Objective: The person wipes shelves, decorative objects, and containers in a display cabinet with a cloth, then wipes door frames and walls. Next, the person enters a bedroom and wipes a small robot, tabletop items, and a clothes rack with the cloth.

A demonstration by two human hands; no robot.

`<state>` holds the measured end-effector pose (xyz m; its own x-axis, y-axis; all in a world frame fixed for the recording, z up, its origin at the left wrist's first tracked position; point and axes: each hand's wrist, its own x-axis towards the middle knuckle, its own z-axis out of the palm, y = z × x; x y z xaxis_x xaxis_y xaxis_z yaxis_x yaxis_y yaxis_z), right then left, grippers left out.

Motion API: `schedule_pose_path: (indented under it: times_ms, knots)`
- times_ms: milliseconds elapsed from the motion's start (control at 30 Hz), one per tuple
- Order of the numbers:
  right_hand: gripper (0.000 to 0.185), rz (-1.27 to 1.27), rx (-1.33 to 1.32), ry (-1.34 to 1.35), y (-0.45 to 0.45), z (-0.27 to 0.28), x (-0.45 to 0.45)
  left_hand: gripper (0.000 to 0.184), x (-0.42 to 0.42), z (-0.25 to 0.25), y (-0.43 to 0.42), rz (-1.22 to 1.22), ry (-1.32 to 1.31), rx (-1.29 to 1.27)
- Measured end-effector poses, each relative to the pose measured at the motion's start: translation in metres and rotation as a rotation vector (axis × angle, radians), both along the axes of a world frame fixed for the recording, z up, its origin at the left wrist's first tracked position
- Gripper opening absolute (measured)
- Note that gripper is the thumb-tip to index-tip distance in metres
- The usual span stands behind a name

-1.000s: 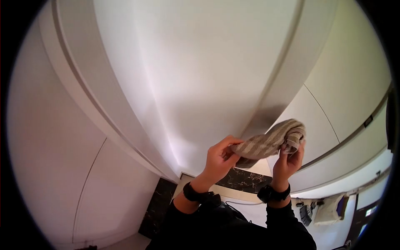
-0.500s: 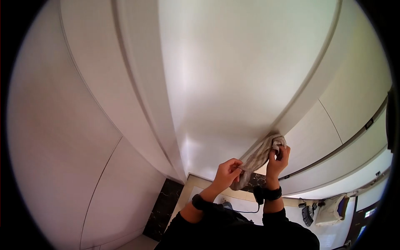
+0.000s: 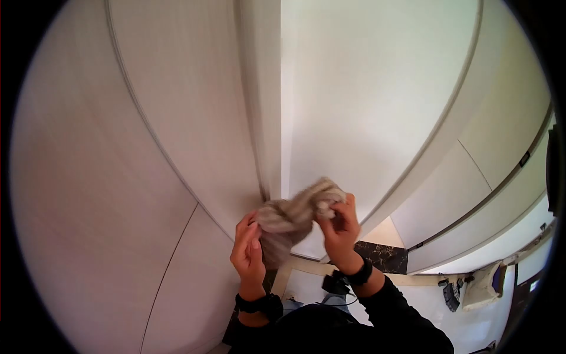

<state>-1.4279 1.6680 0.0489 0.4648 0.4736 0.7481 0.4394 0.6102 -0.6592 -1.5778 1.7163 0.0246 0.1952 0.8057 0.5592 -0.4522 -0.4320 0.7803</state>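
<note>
A crumpled cloth (image 3: pixel 292 218) with grey-beige stripes stretches between my two hands, in front of the pale door frame. My left hand (image 3: pixel 247 251) pinches its left end, and a loose fold hangs down below those fingers. At the other end, my right hand (image 3: pixel 342 230) grips a bunched part of the cloth between thumb and fingers. The cloth is slightly blurred. Dark bands sit round both my wrists, and a small black device hangs by the right one.
A smooth white panel (image 3: pixel 377 106) rises ahead, with a pale door frame (image 3: pixel 268 106) along its left side. Wood-grain panels (image 3: pixel 171 118) stand at left. Dark marbled strips (image 3: pixel 383 258) edge the floor. A whitish bag (image 3: pixel 480 289) and black objects (image 3: pixel 452 295) lie at lower right.
Both hands have moved left with the cloth, from the right edge of the white panel to its left edge. The view has turned left, showing more of the left-hand panels.
</note>
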Motion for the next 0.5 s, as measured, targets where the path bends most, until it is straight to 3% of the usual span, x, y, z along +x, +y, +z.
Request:
schedule_pose_path:
  times_ms: [100, 167, 267, 333, 433, 500]
  knots:
    - [0.033, -0.023, -0.047, -0.141, 0.020, 0.014, -0.021, 0.036, -0.001, 0.004, -0.001, 0.052, 0.011, 0.184]
    - [0.032, -0.028, -0.103, -0.283, 0.028, 0.024, -0.035, 0.040, 0.003, 0.003, 0.004, 0.272, 0.177, 0.326]
    - [0.025, -0.118, -0.142, -0.520, 0.045, 0.013, -0.037, 0.045, 0.011, -0.022, 0.016, 0.256, 0.215, 0.235]
    - [0.025, -0.088, -0.183, -0.513, 0.045, -0.001, -0.031, 0.045, 0.020, -0.035, 0.017, 0.158, 0.096, 0.058]
    - [0.028, -0.035, -0.205, -0.479, 0.039, -0.017, -0.023, 0.043, 0.024, -0.047, 0.014, 0.177, 0.077, 0.018]
    - [0.028, 0.151, -0.537, -0.072, 0.028, -0.028, -0.016, 0.040, 0.020, -0.045, 0.011, 0.202, 0.091, 0.054]
